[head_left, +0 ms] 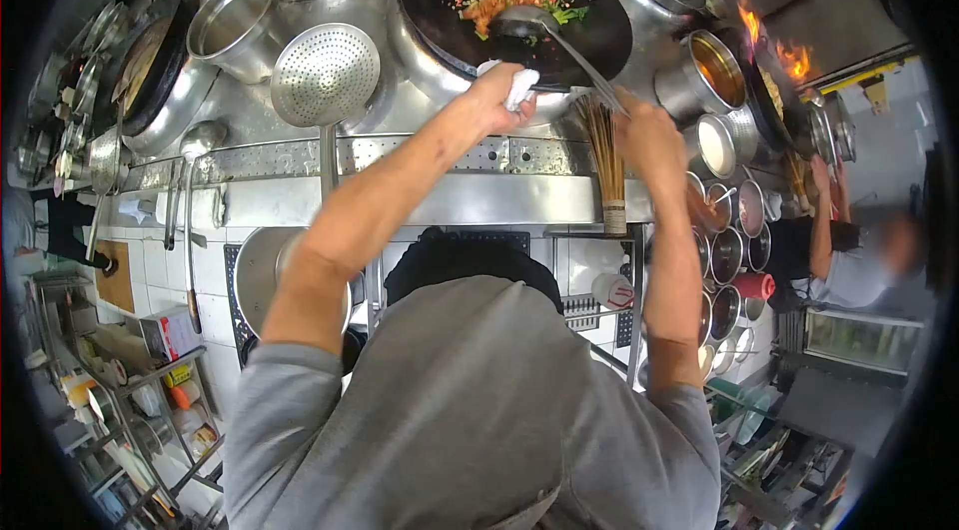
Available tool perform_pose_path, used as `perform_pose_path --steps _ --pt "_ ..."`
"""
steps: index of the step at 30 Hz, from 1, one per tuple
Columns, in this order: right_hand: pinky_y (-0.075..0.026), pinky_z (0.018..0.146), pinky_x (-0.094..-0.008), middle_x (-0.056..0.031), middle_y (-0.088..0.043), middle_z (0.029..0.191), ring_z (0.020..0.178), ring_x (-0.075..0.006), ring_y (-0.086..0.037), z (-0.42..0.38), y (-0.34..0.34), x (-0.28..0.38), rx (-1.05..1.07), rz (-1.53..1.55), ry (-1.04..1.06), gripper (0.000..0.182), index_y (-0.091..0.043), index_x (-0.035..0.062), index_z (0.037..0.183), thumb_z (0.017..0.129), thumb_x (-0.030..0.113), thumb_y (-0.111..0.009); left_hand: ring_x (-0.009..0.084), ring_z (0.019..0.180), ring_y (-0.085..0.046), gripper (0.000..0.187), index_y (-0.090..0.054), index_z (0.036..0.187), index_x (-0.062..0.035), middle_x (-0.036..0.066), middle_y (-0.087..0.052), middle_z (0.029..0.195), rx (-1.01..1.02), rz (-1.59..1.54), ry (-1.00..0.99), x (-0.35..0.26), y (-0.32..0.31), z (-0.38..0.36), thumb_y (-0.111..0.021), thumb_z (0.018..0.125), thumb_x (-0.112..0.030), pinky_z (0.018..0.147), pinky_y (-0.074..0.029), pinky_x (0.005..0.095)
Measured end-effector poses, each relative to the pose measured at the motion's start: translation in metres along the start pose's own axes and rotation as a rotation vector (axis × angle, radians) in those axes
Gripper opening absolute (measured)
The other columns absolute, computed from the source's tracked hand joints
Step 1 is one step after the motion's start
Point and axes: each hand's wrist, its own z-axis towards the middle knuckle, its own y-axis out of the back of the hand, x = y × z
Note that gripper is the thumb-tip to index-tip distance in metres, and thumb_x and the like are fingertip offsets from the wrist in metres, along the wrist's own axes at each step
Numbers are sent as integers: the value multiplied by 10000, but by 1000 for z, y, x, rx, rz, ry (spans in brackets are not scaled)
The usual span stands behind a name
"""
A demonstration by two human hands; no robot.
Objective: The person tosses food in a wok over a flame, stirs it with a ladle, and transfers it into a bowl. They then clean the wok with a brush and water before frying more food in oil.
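Note:
A black wok (594, 45) sits on the stove with chopped orange, red and green food (499, 2) in it. My left hand (499, 98) is closed on a folded white cloth (522, 87) at the wok's near rim. On the right, my right hand (647, 135) grips the handle of a metal ladle (579, 58). The ladle's bowl rests among the food inside the wok. Just below that hand, a bundled bamboo brush (605, 165) stands against the stove's front edge; its upper end is partly hidden.
Left of the wok lie a perforated strainer (327, 75) and a metal pot (235, 18). A pot of orange liquid (714, 70) and several seasoning containers (727, 250) are at right. Flames (789, 55) rise by another wok, where a co-worker's arms (824, 215) reach in.

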Motion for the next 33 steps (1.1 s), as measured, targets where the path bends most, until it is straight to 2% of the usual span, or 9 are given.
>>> perform_pose_path --steps 2,5,13,15,19,23,27,31,33 --pt "-490 775 -486 -234 -637 944 897 -410 -609 22 -24 8 -93 15 -61 393 -553 180 1255 863 188 -567 210 571 -522 210 -509 893 -60 93 -516 695 26 -11 -112 14 21 15 -507 907 -270 384 -371 267" --pt "-498 748 -498 -224 -651 923 846 -414 -630 22 -37 4 -169 63 -45 393 -540 167 1263 872 190 -558 208 545 -496 169 -498 864 -71 90 -494 672 -9 160 -126 50 30 -37 -529 887 -236 383 -382 287" --pt "-476 775 -491 -234 -633 949 903 -415 -604 -40 22 -23 -14 7 -64 426 -546 184 1262 841 129 -586 177 558 -487 160 -515 824 -58 88 -487 675 -32 23 -33 5 2 -23 -530 866 -212 393 -352 242" --pt "-471 795 -487 -232 -630 968 928 -413 -595 -52 28 -23 2 24 -33 419 -556 191 1253 841 122 -580 174 565 -503 169 -531 824 -61 86 -497 673 -14 48 91 7 -7 -39 -514 877 -221 395 -365 242" --pt "-469 806 -486 -225 -626 1019 956 -401 -592 -24 21 3 61 -6 -48 409 -553 187 1257 850 152 -573 172 584 -533 183 -542 842 -54 86 -505 673 12 33 73 -5 -12 -19 -492 890 -224 398 -389 238" --pt "-477 773 -496 -228 -640 892 878 -417 -605 29 -31 19 -110 -42 -63 417 -517 175 1291 877 209 -548 191 554 -518 103 -511 880 -91 81 -513 681 26 -26 -152 16 11 15 -505 881 -194 376 -376 265" --pt "-506 763 -474 -196 -656 943 865 -365 -643 31 -33 17 -203 41 -63 381 -551 193 1259 879 205 -556 190 473 -479 59 -524 842 -133 56 -488 610 25 165 -38 48 26 -40 -535 849 -190 354 -368 313" --pt "-502 739 -487 -215 -652 928 863 -398 -629 -8 -7 -6 -207 54 -31 380 -560 201 1251 871 212 -569 179 533 -497 173 -514 840 -65 79 -489 652 -34 -3 -54 5 16 -11 -527 864 -236 374 -364 249" --pt "-467 754 -497 -252 -617 949 897 -429 -586 -21 8 -12 -71 46 -74 396 -567 179 1241 848 133 -590 177 549 -501 180 -515 841 -64 78 -491 665 -36 -10 -47 -2 9 -6 -521 871 -241 381 -366 248"
